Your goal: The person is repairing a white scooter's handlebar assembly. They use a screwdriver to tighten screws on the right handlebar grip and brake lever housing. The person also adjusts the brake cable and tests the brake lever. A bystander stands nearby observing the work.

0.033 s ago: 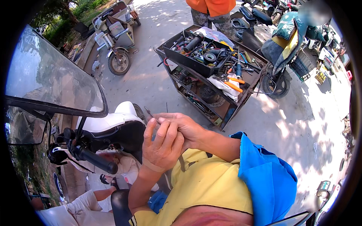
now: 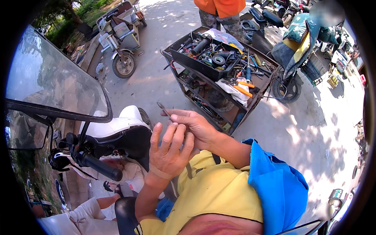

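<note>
My right hand [image 2: 196,127] pinches a thin, dark metal tool [image 2: 162,107] between thumb and fingers. The tool's slim tip points up and to the left; its exact kind is too small to tell. Just in front of it and to the left, my left hand [image 2: 168,150] is raised with its back toward me. Its fingers are apart and slightly bent, the index finger standing away from the others. The left palm and thumb are hidden. Both hands overlap at the left fingertips, in front of my yellow top [image 2: 219,184].
A metal tool cart [image 2: 250,103] beyond my hands bears a black tray [image 2: 196,66] of tools and orange-handled pliers [image 2: 243,91]. At left are a white scooter [image 2: 105,127], its handlebar grip [image 2: 103,168] and clear windshield [image 2: 58,78]. A person in orange [image 2: 219,8] stands behind the cart; another sits lower left.
My right hand has lifted slightly up and right from the left one, and the tool's tip has moved up and right with it. My left hand stays nearly in place, its fingers slightly more apart.
</note>
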`<act>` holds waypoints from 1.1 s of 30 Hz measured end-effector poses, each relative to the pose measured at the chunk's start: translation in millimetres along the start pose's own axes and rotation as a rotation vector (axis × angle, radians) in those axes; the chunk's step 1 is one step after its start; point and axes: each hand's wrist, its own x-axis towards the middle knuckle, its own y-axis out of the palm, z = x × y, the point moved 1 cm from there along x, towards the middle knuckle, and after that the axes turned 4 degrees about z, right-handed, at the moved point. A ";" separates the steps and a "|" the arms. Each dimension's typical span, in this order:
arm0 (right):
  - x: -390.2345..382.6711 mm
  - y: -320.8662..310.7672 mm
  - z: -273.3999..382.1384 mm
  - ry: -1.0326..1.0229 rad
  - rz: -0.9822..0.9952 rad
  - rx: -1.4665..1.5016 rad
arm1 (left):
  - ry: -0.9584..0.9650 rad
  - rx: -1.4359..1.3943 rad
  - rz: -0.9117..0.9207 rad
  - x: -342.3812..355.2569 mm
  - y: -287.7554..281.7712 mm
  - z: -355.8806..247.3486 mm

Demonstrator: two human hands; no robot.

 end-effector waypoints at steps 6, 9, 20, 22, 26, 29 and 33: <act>-5.1 -83.0 100.0 -0.771 -0.560 -0.729 | -0.134 -0.156 -0.100 -42.2 -15.8 -9.8; -30.6 -138.3 156.9 -0.754 -1.058 -1.371 | -0.302 -0.142 -0.197 -74.0 -26.6 -17.9; -5.0 -71.5 30.0 -0.646 -0.287 -1.445 | -0.415 0.374 -0.593 -99.2 -66.6 10.6; 6.8 -36.2 -5.6 -0.785 -0.055 -1.557 | -0.361 0.108 -0.570 -87.1 -73.9 53.5; 38.7 -7.2 -27.7 -0.753 0.180 -1.403 | -0.453 0.161 -0.681 -75.9 -53.8 72.0; 53.4 17.0 -34.8 -0.740 0.213 -1.321 | -0.501 0.226 -0.718 -64.3 -50.4 84.0; 46.1 35.7 -34.7 -0.755 0.253 -1.274 | -0.386 0.180 -0.769 -79.3 -45.7 81.7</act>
